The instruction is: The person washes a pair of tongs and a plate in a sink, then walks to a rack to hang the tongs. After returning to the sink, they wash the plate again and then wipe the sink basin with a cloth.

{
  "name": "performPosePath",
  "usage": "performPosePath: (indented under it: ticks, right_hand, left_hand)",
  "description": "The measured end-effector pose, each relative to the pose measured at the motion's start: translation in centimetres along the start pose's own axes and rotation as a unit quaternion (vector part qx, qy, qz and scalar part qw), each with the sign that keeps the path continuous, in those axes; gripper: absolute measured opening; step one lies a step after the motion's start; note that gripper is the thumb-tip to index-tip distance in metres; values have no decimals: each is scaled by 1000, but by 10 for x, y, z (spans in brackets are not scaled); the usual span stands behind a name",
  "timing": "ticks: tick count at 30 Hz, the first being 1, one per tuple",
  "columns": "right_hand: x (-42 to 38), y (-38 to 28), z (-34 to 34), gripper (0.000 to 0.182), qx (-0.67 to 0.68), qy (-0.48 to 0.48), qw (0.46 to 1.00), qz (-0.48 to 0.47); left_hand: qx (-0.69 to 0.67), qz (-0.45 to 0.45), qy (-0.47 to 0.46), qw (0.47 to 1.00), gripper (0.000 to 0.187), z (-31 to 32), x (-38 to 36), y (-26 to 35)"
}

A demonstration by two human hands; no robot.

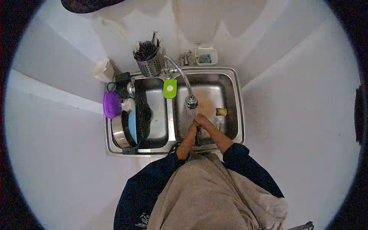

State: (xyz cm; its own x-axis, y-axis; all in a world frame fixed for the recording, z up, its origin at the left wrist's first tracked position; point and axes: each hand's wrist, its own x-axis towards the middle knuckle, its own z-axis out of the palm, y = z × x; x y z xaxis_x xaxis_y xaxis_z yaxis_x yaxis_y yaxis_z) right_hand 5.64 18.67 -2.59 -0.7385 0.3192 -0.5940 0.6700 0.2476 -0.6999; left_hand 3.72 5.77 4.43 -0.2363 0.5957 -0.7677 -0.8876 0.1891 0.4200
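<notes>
Both my hands are close together under the flexible faucet (191,101), over the right sink basin (228,90). Water seems to run from the faucet head onto them. My left hand (193,129) is closed around a slim utensil with a dark handle (198,141), which points back toward me. My right hand (201,120) is closed over the utensil's far part, just ahead of the left. My fingers cover that part, so its exact kind cannot be made out. A yellow sponge (221,112) lies in the basin to the right of my hands.
A green lid (170,92) rests on the divider. Along the left basin (159,126) stand a pan (120,130), a blue dish (132,124) and a purple container (111,104). Behind are a cutlery holder (150,67) and a white box (207,56) with a scouring pad.
</notes>
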Motion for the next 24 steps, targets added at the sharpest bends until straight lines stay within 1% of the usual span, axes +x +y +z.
performPosePath:
  ticks: [2,4,5,7,8,10,11,12,13,14,15,16,17,18,19,21,22,23,24]
  right_hand:
    - [-2,6,-5,38,57,-41,997,13]
    - [-2,13,-6,37,173,-65,981,57]
    - [5,29,1,35,294,-51,946,125]
    - [-25,-3,-3,34,310,-22,944,108]
    - [-35,-17,-4,34,320,-6,942,99]
    - [-31,-22,2,32,313,-2,945,97]
    - [-27,-20,5,32,311,-1,946,95]
    - [-7,3,13,28,299,-19,953,52]
    - [26,42,26,24,288,-37,957,8]
    - [43,62,34,22,276,-54,959,-35]
    - [36,49,28,22,59,32,992,-104]
    - [28,37,20,23,-161,116,966,-165]
    - [24,26,14,25,-372,193,882,-216]
    - [40,39,13,23,-439,120,867,-201]
    - [68,68,15,22,-502,47,844,-186]
    - [100,98,33,20,-486,74,860,-141]
    - [110,107,41,20,-403,176,891,-110]
    - [114,110,47,20,-312,272,907,-77]
    - [107,102,49,20,-179,262,947,-52]
  left_hand:
    - [-13,-4,4,1000,22,2,-4,-3]
    - [19,18,27,999,20,5,-8,-4]
    - [4,23,25,999,20,7,-12,-6]
    - [-25,33,18,999,19,12,-17,-13]
    - [-7,35,35,999,19,15,-24,-12]
    - [31,39,70,996,20,23,-36,-9]
    - [13,30,69,997,21,21,-34,-11]
    - [-5,21,69,997,21,17,-30,-15]
    - [-23,11,71,997,22,14,-29,-18]
    - [7,5,69,998,23,13,-35,-19]
    - [37,-2,66,997,24,15,-45,-18]
    - [67,-9,64,996,25,15,-56,-18]
    - [73,-1,63,995,25,16,-67,-19]
    - [79,9,62,995,26,17,-77,-19]
    - [85,20,60,994,26,17,-83,-18]
    - [100,5,71,993,27,10,-80,-23]
    - [105,-1,74,992,27,9,-77,-24]
    - [117,7,81,990,27,13,-83,-20]
    - [129,14,89,988,27,22,-96,-12]
